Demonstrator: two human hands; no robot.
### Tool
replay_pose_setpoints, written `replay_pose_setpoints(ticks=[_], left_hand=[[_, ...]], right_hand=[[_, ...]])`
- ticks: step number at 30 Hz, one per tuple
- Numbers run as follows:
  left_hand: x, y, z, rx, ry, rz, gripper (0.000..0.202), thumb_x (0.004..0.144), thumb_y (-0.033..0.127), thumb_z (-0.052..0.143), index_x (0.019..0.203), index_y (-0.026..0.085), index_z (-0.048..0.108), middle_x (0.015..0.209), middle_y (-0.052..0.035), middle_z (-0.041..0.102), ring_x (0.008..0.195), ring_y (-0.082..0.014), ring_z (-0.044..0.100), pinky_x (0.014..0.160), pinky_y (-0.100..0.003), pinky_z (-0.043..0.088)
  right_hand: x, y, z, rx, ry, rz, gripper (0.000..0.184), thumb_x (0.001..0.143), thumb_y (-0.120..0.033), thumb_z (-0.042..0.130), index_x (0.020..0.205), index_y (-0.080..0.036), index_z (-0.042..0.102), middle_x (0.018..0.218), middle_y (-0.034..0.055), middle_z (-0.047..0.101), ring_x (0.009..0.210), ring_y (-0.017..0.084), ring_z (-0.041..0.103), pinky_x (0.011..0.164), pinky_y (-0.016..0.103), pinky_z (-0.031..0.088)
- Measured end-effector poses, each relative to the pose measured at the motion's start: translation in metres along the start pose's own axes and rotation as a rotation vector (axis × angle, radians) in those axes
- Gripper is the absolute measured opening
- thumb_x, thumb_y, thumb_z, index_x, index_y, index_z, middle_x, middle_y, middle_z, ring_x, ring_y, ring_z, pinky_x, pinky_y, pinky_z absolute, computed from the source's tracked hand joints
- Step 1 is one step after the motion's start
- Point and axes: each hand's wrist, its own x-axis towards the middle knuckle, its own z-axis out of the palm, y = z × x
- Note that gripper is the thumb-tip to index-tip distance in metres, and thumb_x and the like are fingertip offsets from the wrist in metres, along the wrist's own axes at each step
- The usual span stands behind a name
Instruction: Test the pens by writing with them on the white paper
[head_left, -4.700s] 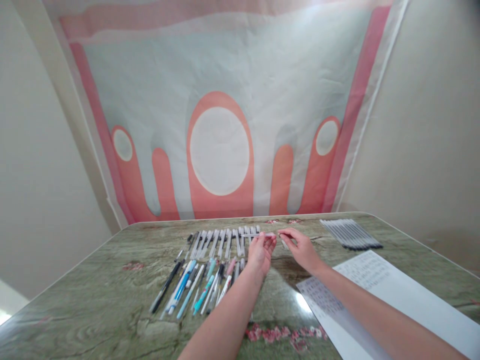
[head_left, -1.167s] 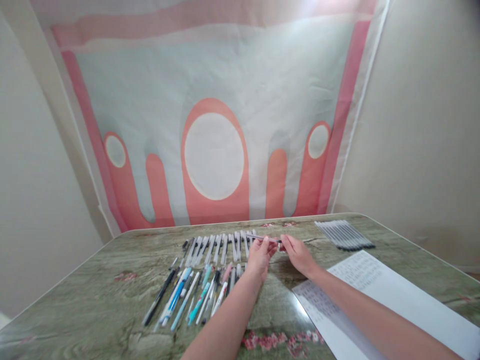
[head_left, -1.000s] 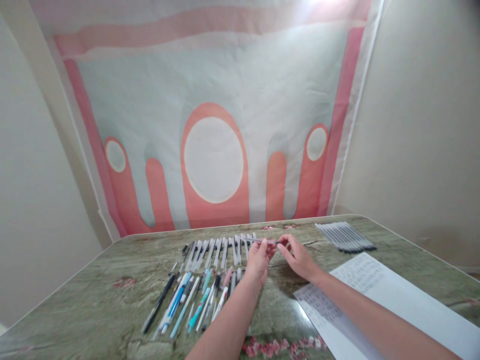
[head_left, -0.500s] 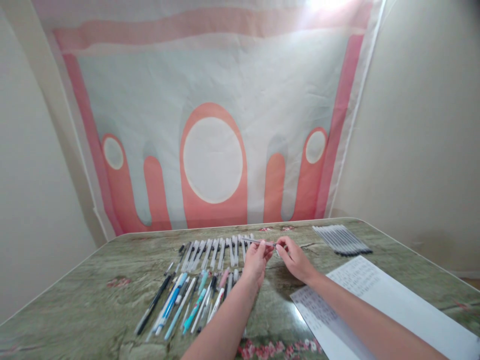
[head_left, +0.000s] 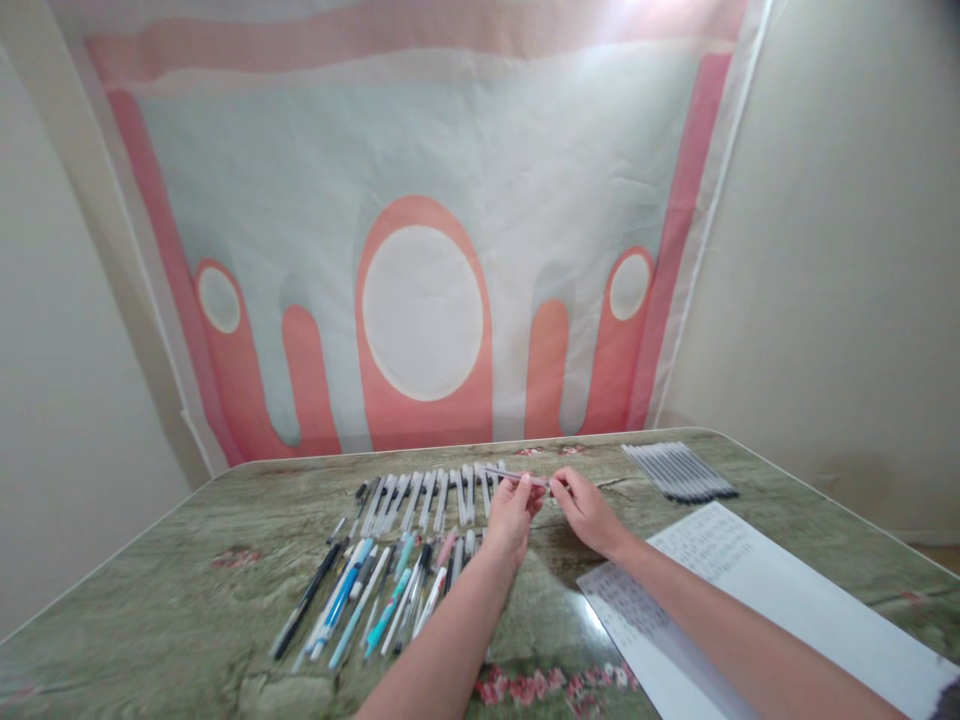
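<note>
My left hand (head_left: 513, 510) is closed around a slim pen (head_left: 525, 479) with a clear, greyish barrel, held nearly level above the table. Pinched at the pen's right end are the fingers of my right hand (head_left: 585, 508), which hide that tip. Just left of the hands lies a row of clear-barrelled pens (head_left: 415, 500), side by side, with small dark parts among them. Nearer to me, a loose spread of mixed pens (head_left: 352, 600) in blue, teal, black, white and pink lies left of my left forearm.
A neat bundle of clear pens or refills with dark ends (head_left: 681, 470) lies at the back right. White paper sheets (head_left: 780, 590) with handwriting lie under my right forearm. The table (head_left: 180, 580) has a wood-and-flower pattern; a printed cloth (head_left: 424, 310) hangs behind it.
Both hands stay around the same pen, with my right fingers shifting slightly at its right end. The view has tilted a little, moving everything slightly up.
</note>
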Motion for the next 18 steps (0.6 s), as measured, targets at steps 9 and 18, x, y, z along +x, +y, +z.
replay_pose_setpoints(ticks=[9, 18], left_hand=[[-0.0018, 0.0013, 0.0013, 0.014, 0.022, 0.007, 0.029, 0.065, 0.033, 0.067, 0.081, 0.015, 0.051, 0.082, -0.0044, 0.064, 0.066, -0.0077, 0.056, 0.060, -0.018, 0.039], [-0.0024, 0.0004, 0.0028, 0.034, 0.018, 0.002, 0.031, 0.064, 0.034, 0.067, 0.082, 0.015, 0.051, 0.081, -0.0042, 0.064, 0.065, -0.0080, 0.056, 0.059, -0.018, 0.039]], right_hand=[[0.0002, 0.0037, 0.0009, 0.136, -0.018, 0.066, 0.027, 0.087, -0.039, 0.035, 0.078, -0.019, 0.050, 0.066, -0.0012, 0.053, 0.059, 0.013, 0.049, 0.057, 0.023, 0.037], [0.0003, 0.0032, 0.0010, 0.149, -0.050, 0.069, 0.037, 0.089, -0.039, 0.028, 0.067, -0.019, 0.049, 0.061, -0.0007, 0.054, 0.060, 0.013, 0.050, 0.059, 0.024, 0.037]])
